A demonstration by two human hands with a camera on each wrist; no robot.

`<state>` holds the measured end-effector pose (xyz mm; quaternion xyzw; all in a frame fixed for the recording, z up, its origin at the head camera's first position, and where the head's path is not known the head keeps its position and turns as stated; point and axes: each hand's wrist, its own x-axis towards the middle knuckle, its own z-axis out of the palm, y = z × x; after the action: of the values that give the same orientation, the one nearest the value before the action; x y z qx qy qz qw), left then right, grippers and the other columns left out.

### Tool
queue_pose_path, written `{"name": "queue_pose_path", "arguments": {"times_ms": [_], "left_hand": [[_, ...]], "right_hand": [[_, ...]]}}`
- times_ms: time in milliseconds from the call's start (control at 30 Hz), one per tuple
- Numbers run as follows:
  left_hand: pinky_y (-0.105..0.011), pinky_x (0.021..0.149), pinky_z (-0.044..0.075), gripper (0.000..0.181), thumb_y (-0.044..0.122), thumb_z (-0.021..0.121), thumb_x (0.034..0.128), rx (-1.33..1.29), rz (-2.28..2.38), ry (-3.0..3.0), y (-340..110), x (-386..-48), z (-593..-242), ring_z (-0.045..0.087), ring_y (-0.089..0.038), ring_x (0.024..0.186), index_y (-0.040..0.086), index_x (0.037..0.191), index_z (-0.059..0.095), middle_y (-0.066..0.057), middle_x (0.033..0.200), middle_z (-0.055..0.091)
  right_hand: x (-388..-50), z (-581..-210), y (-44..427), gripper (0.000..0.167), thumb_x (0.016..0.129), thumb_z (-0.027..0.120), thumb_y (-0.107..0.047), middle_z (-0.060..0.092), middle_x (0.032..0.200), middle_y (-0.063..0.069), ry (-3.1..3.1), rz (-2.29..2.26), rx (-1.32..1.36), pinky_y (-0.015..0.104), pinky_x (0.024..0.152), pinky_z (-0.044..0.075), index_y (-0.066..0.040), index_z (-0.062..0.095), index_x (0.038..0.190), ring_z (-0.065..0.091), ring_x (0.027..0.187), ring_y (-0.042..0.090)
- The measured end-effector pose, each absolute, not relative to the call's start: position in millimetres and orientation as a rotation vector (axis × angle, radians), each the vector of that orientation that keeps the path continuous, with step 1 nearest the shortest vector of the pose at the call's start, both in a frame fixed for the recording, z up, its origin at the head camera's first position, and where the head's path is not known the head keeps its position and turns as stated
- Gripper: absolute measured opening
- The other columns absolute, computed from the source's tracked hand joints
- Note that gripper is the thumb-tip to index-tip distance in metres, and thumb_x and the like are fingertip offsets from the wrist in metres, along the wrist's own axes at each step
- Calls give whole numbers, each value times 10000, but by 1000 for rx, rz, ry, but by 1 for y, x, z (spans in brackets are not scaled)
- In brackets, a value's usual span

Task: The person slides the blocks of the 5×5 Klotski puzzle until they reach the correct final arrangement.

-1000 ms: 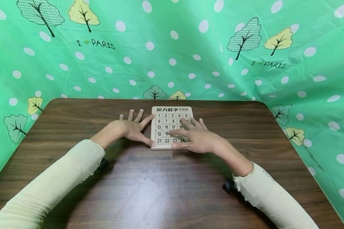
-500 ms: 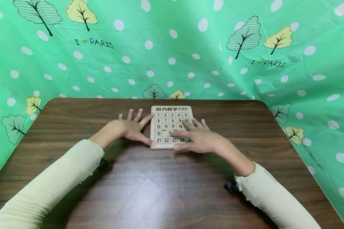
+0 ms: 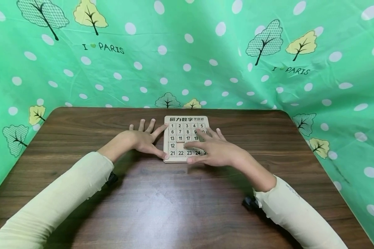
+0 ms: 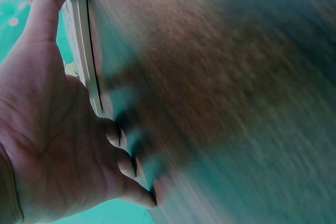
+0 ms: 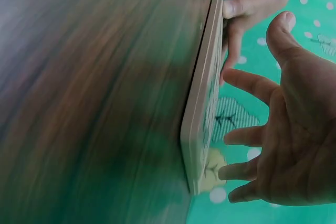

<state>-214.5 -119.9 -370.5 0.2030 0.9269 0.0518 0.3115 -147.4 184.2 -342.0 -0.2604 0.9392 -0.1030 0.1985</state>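
A pale wooden number sliding puzzle (image 3: 182, 119) lies flat near the table's far edge, its tiles in rows under a printed title strip. My left hand (image 3: 143, 141) is spread at its left side, thumb and index fingertip touching the frame's edge; in the left wrist view the puzzle's side (image 4: 85, 40) runs beside the palm (image 4: 52, 129). My right hand (image 3: 219, 150) is over the right part, fingers extended, the index fingertip beside a vacant slot (image 3: 180, 145) right of tile 12 (image 3: 172, 145). Several right-hand tiles are hidden under it. The right wrist view shows the fingers spread (image 5: 244, 136).
The puzzle rests on a dark wood-grain table (image 3: 162, 207). Behind and at both sides hangs a green curtain (image 3: 187, 41) with white dots and printed trees. Black straps (image 3: 250, 203) show beneath the pale sleeves (image 3: 293, 207).
Tile 16 has slid right out of the slot beside tile 12, under my right index finger, leaving that slot vacant. My left hand has stayed at the frame's edge.
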Motion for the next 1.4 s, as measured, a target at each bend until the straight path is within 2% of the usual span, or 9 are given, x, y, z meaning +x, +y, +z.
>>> {"name": "queue_pose_path", "arguments": {"times_ms": [167, 367, 433, 533, 700, 800, 967, 1200, 1400], "left_hand": [[-891, 1293, -87, 1387, 986, 657, 835, 526, 122, 2449, -120, -216, -375, -268, -575, 1690, 452, 1779, -206, -203, 1854, -297], [-899, 1281, -102, 1457, 1111, 591, 718, 516, 77, 2463, -122, -227, -391, -277, -570, 1690, 514, 1746, -252, -178, 1851, -319], [-894, 1283, -109, 1451, 1097, 605, 729, 516, 94, 2459, -121, -225, -388, -275, -570, 1691, 510, 1750, -243, -180, 1852, -317], [-891, 1286, -106, 1413, 1024, 651, 797, 523, 130, 2449, -120, -219, -376, -266, -581, 1689, 464, 1779, -197, -203, 1855, -295], [-881, 1302, -85, 1355, 957, 657, 865, 535, 127, 2453, -119, -214, -368, -259, -573, 1694, 437, 1788, -187, -205, 1858, -284], [-885, 1299, -82, 1364, 963, 660, 857, 535, 130, 2454, -119, -214, -369, -254, -577, 1695, 441, 1786, -191, -207, 1859, -282], [-894, 1289, -90, 1434, 1034, 660, 773, 530, 115, 2451, -118, -219, -375, -250, -595, 1692, 470, 1780, -192, -215, 1861, -276], [-865, 1319, -69, 1379, 975, 657, 845, 515, 98, 2441, -118, -216, -371, -265, -565, 1694, 449, 1778, -212, -196, 1852, -304], [-874, 1310, -71, 1372, 981, 650, 844, 518, 107, 2444, -119, -216, -371, -256, -566, 1699, 449, 1783, -197, -198, 1857, -294]], "right_hand": [[-149, -344, 164, 733, 1053, 582, -772, 80, 1911, 181, 2588, -271, -768, 783, 1373, -29, -453, 488, 1706, 0, 1738, 592], [-151, -346, 152, 761, 1037, 576, -802, 36, 1919, 156, 2562, -254, -750, 761, 1384, -28, -487, 447, 1717, -66, 1749, 552], [-152, -346, 153, 763, 1027, 585, -809, 38, 1920, 145, 2569, -235, -739, 754, 1385, -46, -494, 454, 1710, -66, 1750, 549], [-153, -345, 159, 753, 1019, 606, -803, 55, 1920, 129, 2577, -224, -722, 752, 1379, -75, -496, 480, 1694, -49, 1748, 558], [-155, -343, 171, 697, 1031, 612, -775, 118, 1911, 161, 2593, -211, -702, 777, 1364, -93, -490, 539, 1662, -9, 1740, 592], [-155, -343, 175, 693, 1034, 596, -781, 121, 1909, 171, 2586, -208, -703, 783, 1363, -96, -492, 540, 1661, -13, 1740, 591], [-156, -341, 173, 727, 1037, 600, -782, 122, 1911, 174, 2595, -217, -748, 795, 1365, -60, -444, 539, 1677, 17, 1742, 591], [-163, -341, 161, 762, 1043, 581, -795, 91, 1916, 172, 2600, -197, -771, 787, 1373, -35, -457, 469, 1716, 22, 1742, 590], [-169, -344, 151, 769, 1053, 555, -800, 72, 1917, 174, 2584, -193, -770, 772, 1385, -11, -485, 408, 1738, 22, 1742, 587]]}}
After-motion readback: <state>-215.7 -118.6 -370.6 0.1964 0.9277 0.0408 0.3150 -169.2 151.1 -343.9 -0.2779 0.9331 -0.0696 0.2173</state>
